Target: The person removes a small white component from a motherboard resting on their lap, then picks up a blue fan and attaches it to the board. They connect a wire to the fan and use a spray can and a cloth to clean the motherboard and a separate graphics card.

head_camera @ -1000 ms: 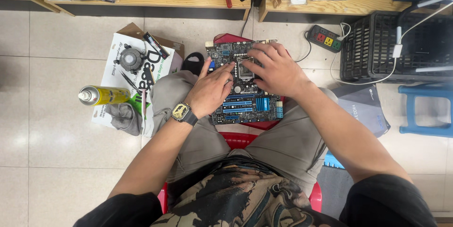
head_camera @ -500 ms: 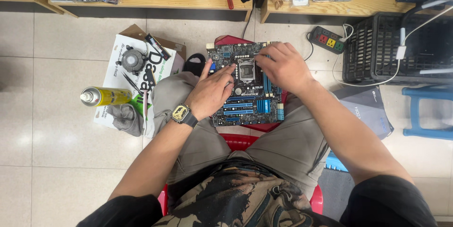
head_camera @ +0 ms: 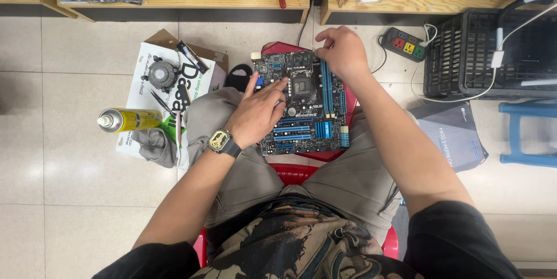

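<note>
A dark computer mainboard (head_camera: 307, 122) with blue slots lies across my knees, over a red stool (head_camera: 290, 170). My left hand (head_camera: 258, 111), a watch on its wrist, rests on the board's left side with fingers spread toward the square processor socket (head_camera: 301, 85). My right hand (head_camera: 342, 51) is at the board's far right corner, fingers curled and pinched there; what it pinches is too small to tell.
On the floor to the left lie a flattened carton (head_camera: 174, 90) with a round cooler fan (head_camera: 162, 73), tweezers and a grey rag (head_camera: 152, 144), plus a yellow spray can (head_camera: 127, 120). A power strip (head_camera: 404, 43), black crate (head_camera: 487, 53) and blue stool (head_camera: 531, 134) stand right. Wooden shelves run along the far side.
My right hand has lifted off the socket and moved to the board's far right corner. The left hand slid slightly inward, its fingers now spread toward the uncovered socket.
</note>
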